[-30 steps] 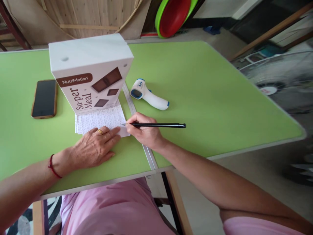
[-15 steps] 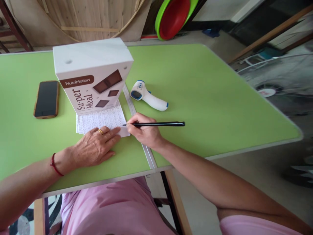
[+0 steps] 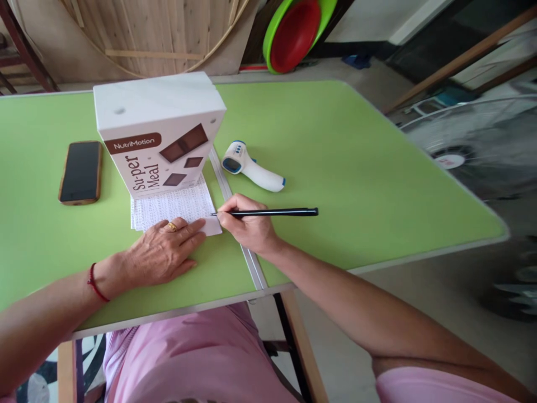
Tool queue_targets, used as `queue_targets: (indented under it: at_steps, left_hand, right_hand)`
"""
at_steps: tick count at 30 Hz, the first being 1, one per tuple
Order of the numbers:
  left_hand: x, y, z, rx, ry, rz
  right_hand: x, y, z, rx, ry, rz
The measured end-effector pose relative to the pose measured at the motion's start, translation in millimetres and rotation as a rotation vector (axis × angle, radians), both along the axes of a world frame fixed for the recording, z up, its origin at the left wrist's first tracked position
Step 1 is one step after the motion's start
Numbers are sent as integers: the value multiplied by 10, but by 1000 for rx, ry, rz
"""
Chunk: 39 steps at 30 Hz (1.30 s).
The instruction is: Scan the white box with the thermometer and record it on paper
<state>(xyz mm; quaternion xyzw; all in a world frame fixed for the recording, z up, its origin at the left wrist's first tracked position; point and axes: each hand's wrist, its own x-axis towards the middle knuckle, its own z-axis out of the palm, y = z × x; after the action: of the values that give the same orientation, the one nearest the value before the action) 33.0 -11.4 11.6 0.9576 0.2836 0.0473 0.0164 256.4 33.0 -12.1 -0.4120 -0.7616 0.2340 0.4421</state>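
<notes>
A black pen (image 3: 277, 212) is pinched in my right hand (image 3: 250, 225), its tip at the right part of a handwritten sheet of paper (image 3: 172, 205). Rows of small writing cover most of the visible paper; its lower right strip looks blank. My left hand (image 3: 163, 250) lies flat with fingers stretched out over the paper's lower edge, a ring on one finger. A white NutriMotion box (image 3: 161, 131) stands upright on the far part of the paper and hides it there.
A phone (image 3: 80, 172) lies left of the box. A white and blue infrared thermometer (image 3: 253, 167) rests to the right, beyond the metal seam (image 3: 222, 173) of the green table (image 3: 356, 168). A fan (image 3: 457, 154) stands past the right edge.
The view has shifted slightly, moving the box and the background a little. Both hands and the pen keep nearly the same place on the paper.
</notes>
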Motion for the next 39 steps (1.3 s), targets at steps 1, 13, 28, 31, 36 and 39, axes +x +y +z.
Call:
queue_targets:
  at_steps: [1, 13, 28, 31, 36, 39]
  left_hand:
    - [-2, 0, -2, 2, -2, 0]
    - [2, 10, -15, -5, -6, -2]
    - [-5, 4, -29, 9, -5, -1]
    - [-5, 4, -22, 1, -9, -1]
    - [3, 6, -7, -11, 0, -2]
    - [3, 4, -3, -9, 6, 1]
  right_hand:
    - [2, 4, -7, 6, 15, -12]
    - [1, 8, -3, 44, -37, -12]
    - [-2, 10, -15, -50, 14, 6]
    - [-3, 8, -21, -48, 12, 4]
    - [4, 10, -29, -29, 0, 3]
    - [8, 12, -22, -40, -41, 1]
